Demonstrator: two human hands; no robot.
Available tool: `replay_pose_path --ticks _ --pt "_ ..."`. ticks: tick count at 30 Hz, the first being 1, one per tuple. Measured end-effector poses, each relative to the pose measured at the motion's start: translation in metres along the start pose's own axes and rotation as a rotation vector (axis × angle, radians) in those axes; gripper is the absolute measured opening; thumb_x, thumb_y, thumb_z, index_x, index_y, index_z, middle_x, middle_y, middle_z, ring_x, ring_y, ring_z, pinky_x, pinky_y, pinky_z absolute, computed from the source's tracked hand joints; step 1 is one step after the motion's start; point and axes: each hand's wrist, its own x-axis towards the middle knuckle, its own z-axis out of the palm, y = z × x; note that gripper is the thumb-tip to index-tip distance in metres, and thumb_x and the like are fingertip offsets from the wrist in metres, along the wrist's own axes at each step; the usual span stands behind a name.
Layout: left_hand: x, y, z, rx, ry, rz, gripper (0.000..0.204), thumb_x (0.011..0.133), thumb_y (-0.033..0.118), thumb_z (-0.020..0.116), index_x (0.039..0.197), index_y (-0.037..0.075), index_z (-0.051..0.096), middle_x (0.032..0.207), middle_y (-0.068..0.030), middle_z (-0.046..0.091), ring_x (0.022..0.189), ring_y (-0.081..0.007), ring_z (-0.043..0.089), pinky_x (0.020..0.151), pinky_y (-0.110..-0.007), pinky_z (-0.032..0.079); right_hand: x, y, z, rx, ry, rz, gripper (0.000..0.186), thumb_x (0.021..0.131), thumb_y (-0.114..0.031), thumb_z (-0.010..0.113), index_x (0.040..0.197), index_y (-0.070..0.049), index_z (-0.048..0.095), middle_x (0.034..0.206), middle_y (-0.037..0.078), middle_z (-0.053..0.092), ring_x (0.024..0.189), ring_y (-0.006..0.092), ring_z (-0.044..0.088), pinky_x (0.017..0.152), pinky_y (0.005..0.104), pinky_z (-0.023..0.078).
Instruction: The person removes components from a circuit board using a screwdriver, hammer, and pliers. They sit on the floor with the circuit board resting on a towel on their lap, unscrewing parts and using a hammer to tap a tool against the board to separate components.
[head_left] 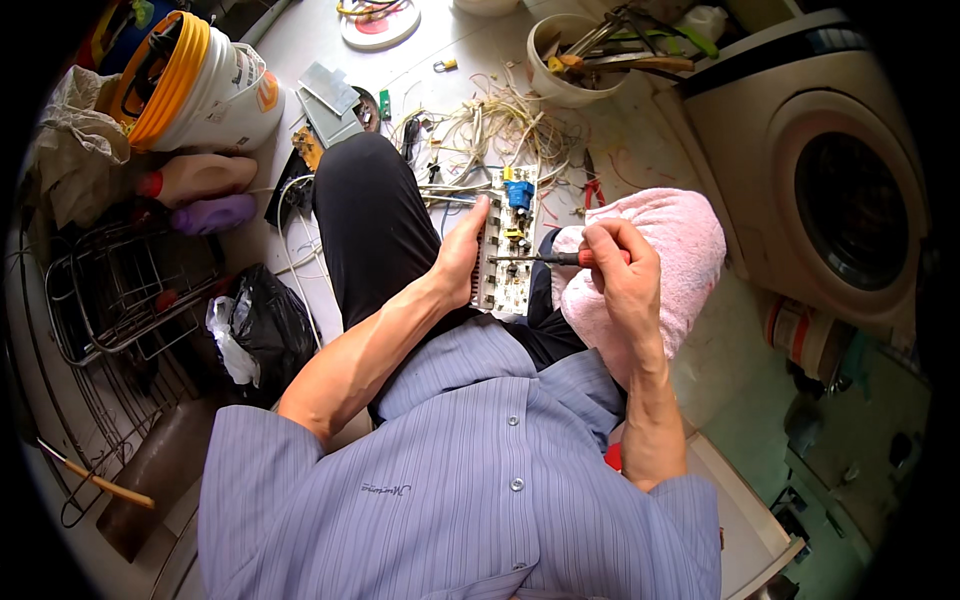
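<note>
Left hand (458,262) grips the left long edge of a circuit board (508,240), fingers wrapped around it, thumb up along the edge, board propped on the lap against a dark trouser leg (370,225). Right hand (622,272) pinches a small screwdriver (540,258) with a red-orange handle, fingers closed narrow on it; shaft runs left from the fingers, tip touching the board about mid-height.

Step in hand, as judged: working a screw or part on the board with the tip. Next move likely calls for keeping the tip seated and the board steady in the left fingers while turning; a slip could scratch the parts.

Board: pale, long, rectangular, blue part near the top, a row of dark parts along the edge by the left fingers, whitish wires (500,130) trailing off its far end.

Under the right hand, a pink towel (680,240). Beyond the fingers, a bowl of tools (570,60); far left, a white bucket (225,90); right, a washing machine (830,190).
</note>
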Motion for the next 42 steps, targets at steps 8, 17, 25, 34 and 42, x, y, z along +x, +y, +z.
replay_pose_path --ticks 8,17,25,34,42 --pt "0.001 -0.001 0.004 -0.018 0.010 -0.001 0.062 0.108 0.053 0.032 0.126 0.003 0.063 0.112 -0.0124 0.073 0.097 -0.0245 0.072 0.088 -0.043 0.059 0.009 0.006 -0.011 0.021 -0.041 0.011 0.021 0.093 -0.005 0.064 0.113 0.000 0.063 0.091 0.002 0.065 0.076 0.0054 0.056 0.072 0.0211 0.048" --pt "0.002 0.001 0.007 0.024 0.065 0.012 0.060 0.108 0.054 0.033 0.124 0.005 0.065 0.111 -0.0115 0.073 0.094 -0.0237 0.072 0.085 -0.043 0.060 0.007 0.015 -0.009 0.045 0.007 0.011 0.030 0.092 -0.005 0.064 0.122 -0.001 0.061 0.104 0.004 0.064 0.077 0.0057 0.056 0.074 0.0213 0.048" --pt "0.007 -0.002 0.000 0.024 0.063 0.012 0.059 0.108 0.053 0.034 0.124 0.005 0.065 0.111 -0.0109 0.073 0.095 -0.0232 0.072 0.085 -0.042 0.060 0.006 0.012 -0.013 0.021 -0.061 0.059 0.033 0.091 -0.003 0.064 0.123 -0.001 0.060 0.113 0.005 0.063 0.085 0.0061 0.056 0.080 0.0223 0.048" --pt "0.007 -0.001 0.003 0.024 0.046 0.029 0.060 0.108 0.053 0.033 0.125 0.005 0.064 0.111 -0.0119 0.073 0.095 -0.0242 0.072 0.086 -0.043 0.060 0.012 0.024 -0.015 0.195 -0.028 -0.019 0.026 0.093 -0.006 0.066 0.118 0.000 0.061 0.098 0.003 0.064 0.080 0.0075 0.058 0.074 0.0225 0.049" --pt "0.007 -0.002 0.002 0.022 0.039 0.040 0.061 0.108 0.052 0.032 0.126 0.003 0.063 0.113 -0.0126 0.072 0.097 -0.0245 0.072 0.088 -0.043 0.059 0.007 0.021 -0.003 0.106 0.065 -0.083 0.026 0.094 -0.009 0.065 0.118 0.001 0.061 0.100 0.005 0.064 0.077 0.0064 0.058 0.070 0.0209 0.049"
